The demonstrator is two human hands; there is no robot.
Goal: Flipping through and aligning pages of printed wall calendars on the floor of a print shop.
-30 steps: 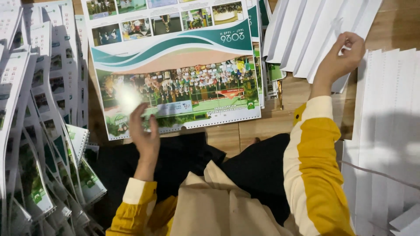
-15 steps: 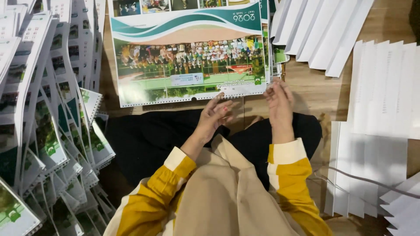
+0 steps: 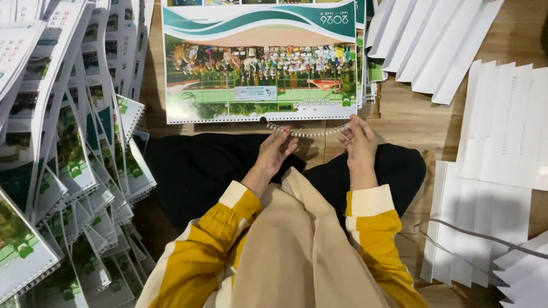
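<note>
Both hands hold a white wire binding coil (image 3: 308,131) stretched between them, just below the near edge of a printed calendar (image 3: 260,63) that lies on the wooden floor (image 3: 411,114). The left hand (image 3: 277,151) pinches the coil's left end between thumb and fingertips, the other fingers loosely curled. The right hand (image 3: 358,140) pinches the right end the same way. The coil sags slightly in the middle and runs along the calendar's punched edge, close to it; whether it touches cannot be told. Bound calendars (image 3: 63,154) lie fanned in overlapping rows along the floor's left side. Stacks of white sheets (image 3: 496,120) lie fanned on the right side.
</note>
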